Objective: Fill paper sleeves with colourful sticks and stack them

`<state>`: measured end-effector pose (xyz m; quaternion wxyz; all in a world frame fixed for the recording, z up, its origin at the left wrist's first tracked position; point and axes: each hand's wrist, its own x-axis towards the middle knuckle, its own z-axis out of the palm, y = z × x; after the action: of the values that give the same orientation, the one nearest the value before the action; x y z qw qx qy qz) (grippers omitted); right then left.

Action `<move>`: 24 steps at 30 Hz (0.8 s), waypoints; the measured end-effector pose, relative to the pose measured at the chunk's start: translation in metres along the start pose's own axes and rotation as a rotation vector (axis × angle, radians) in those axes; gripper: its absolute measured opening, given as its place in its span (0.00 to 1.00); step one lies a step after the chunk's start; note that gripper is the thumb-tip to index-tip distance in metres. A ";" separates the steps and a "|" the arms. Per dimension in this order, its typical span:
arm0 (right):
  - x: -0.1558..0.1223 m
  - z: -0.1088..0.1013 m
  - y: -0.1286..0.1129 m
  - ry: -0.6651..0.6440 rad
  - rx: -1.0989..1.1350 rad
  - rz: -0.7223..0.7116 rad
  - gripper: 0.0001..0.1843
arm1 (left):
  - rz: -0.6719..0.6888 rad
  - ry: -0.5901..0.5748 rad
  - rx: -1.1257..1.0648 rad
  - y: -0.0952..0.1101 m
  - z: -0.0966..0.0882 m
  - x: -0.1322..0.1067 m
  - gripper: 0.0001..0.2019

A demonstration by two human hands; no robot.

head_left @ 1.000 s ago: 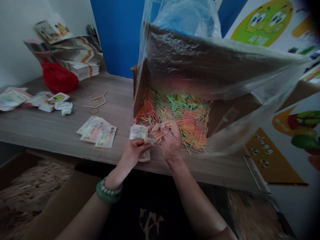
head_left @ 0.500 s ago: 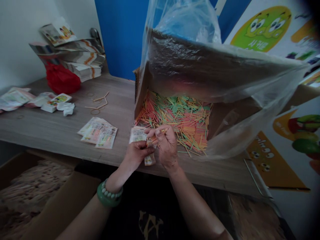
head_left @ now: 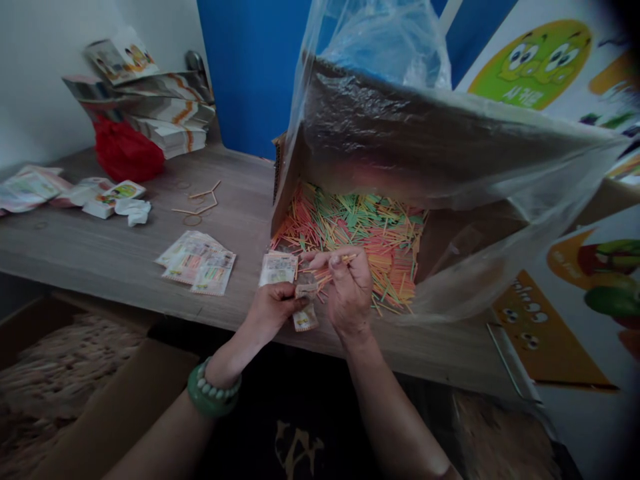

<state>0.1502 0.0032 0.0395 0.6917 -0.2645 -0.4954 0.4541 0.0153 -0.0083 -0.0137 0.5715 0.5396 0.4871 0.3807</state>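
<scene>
My left hand (head_left: 273, 308), with green bead bracelets on the wrist, pinches a small printed packet (head_left: 305, 309) near the table's front edge. My right hand (head_left: 347, 287) is closed on a few thin coloured sticks (head_left: 340, 259), held right beside the packet's top. Just beyond both hands lies a heap of coloured sticks (head_left: 360, 230) spilling from a cardboard box lined with a clear plastic bag (head_left: 425, 133). A second small packet (head_left: 278, 268) lies flat by my left fingers.
A fan of printed packets (head_left: 197, 262) lies left of my hands on the wooden table (head_left: 100, 260). Farther left are loose packets (head_left: 107, 199), rubber bands (head_left: 193, 219), a red bag (head_left: 121, 156) and stacked printed sheets (head_left: 155, 113). A cardboard box (head_left: 65, 380) stands below the table.
My right hand drew back from the stick heap toward the packet with a few sticks. My left hand tilted the packet upright. The camera shifted slightly.
</scene>
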 end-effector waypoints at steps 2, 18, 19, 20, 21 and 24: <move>-0.003 0.001 0.000 -0.060 -0.061 -0.012 0.06 | -0.016 -0.009 -0.040 0.001 0.000 0.000 0.15; -0.003 -0.032 0.016 -0.392 -0.355 0.349 0.11 | 0.067 -0.101 -0.415 0.016 -0.002 0.002 0.13; -0.003 -0.034 0.016 -0.384 -0.354 0.336 0.12 | 0.072 -0.091 -0.439 0.015 -0.004 0.002 0.13; -0.004 -0.037 0.018 -0.344 -0.349 0.315 0.14 | 0.070 -0.083 -0.462 0.014 -0.007 0.003 0.13; -0.006 -0.039 0.020 -0.287 -0.346 0.301 0.15 | 0.066 -0.076 -0.481 0.014 -0.009 0.003 0.13; -0.014 -0.041 0.030 -0.201 -0.434 0.337 0.12 | 0.045 -0.060 -0.495 0.010 -0.012 0.004 0.15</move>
<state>0.1758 0.0073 -0.0060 0.4812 -0.4384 -0.5963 0.4697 0.0053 0.0001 -0.0035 0.6918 0.4051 0.3499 0.4847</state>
